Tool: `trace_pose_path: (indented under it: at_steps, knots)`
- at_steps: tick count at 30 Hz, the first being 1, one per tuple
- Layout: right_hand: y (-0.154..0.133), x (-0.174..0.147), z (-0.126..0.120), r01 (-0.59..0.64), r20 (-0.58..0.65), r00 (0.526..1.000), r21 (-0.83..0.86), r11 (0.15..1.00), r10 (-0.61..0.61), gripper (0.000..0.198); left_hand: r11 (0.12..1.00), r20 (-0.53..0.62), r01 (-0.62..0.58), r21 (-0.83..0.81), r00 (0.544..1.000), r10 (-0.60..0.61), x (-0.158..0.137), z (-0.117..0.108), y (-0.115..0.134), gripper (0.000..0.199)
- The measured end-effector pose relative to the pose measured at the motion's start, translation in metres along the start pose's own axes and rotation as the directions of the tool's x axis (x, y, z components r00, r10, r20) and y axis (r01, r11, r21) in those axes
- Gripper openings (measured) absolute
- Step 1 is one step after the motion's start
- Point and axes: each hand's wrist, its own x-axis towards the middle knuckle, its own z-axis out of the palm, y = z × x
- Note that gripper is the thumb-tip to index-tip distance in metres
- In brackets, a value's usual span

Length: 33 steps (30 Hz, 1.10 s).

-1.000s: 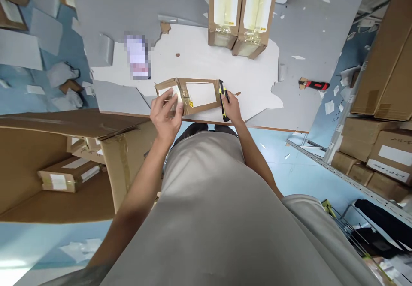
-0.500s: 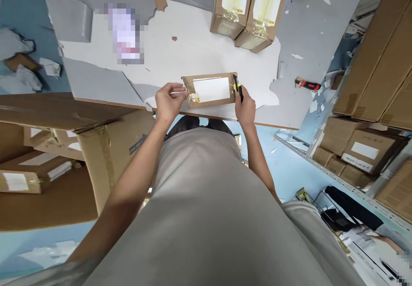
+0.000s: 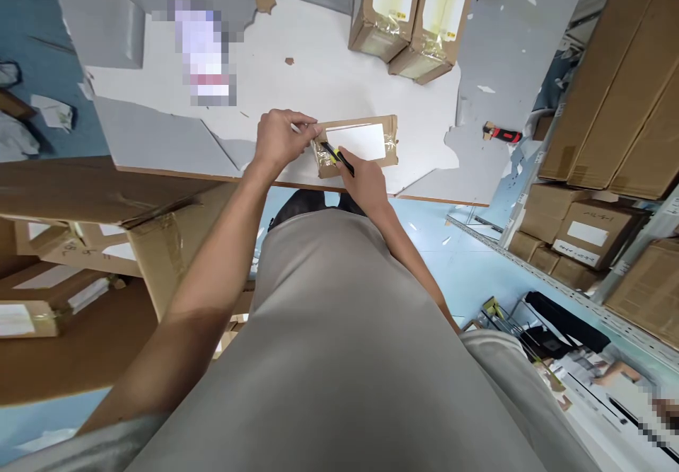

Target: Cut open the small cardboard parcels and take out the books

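Note:
A small cardboard box with a white label on top and clear tape at its ends lies near the front edge of the table. My left hand is closed at the box's upper left corner, thumb and fingertips gripping it. In my right hand is a black and yellow box cutter, its tip against the taped left end of the box. That hand hides part of the box's front side and label.
Two taller taped cartons stand at the back of the table. A red and black cutter lies to the right, a blurred-out object to the left. A large open carton stands left; shelves with boxes are at the right.
My right hand has moved the box cutter left, from the box's right end to its left end. My left hand has shifted slightly up and right onto the corner.

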Motion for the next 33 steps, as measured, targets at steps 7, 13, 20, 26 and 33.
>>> trace_pose_path:
  at_steps: [7,13,20,26,33]
  knots:
    - [-0.023,0.012,-0.004,-0.024,0.031,0.999,-0.066,0.998,0.026,0.046,0.999,0.035,-0.046,0.025,0.998,0.045,0.008,-0.001,-0.005,0.028]
    - [-0.03,0.013,-0.002,-0.048,0.03,0.998,-0.068,0.997,0.05,0.037,0.999,0.003,-0.033,-0.008,0.999,0.033,0.008,0.01,-0.016,0.018]
    - [-0.026,-0.011,0.001,-0.078,0.072,0.994,-0.056,0.995,0.082,0.029,0.999,-0.008,-0.033,0.038,0.999,0.033,-0.001,0.012,-0.006,0.014]
    - [-0.026,-0.021,0.001,-0.069,0.085,0.993,-0.109,0.992,0.079,0.027,0.998,-0.018,-0.035,0.056,0.999,0.036,-0.009,0.02,-0.002,0.016]
    - [-0.026,-0.031,-0.003,-0.125,0.186,0.978,0.18,0.976,0.091,0.029,0.994,-0.07,-0.051,0.098,0.996,0.058,-0.011,0.029,-0.012,0.019]
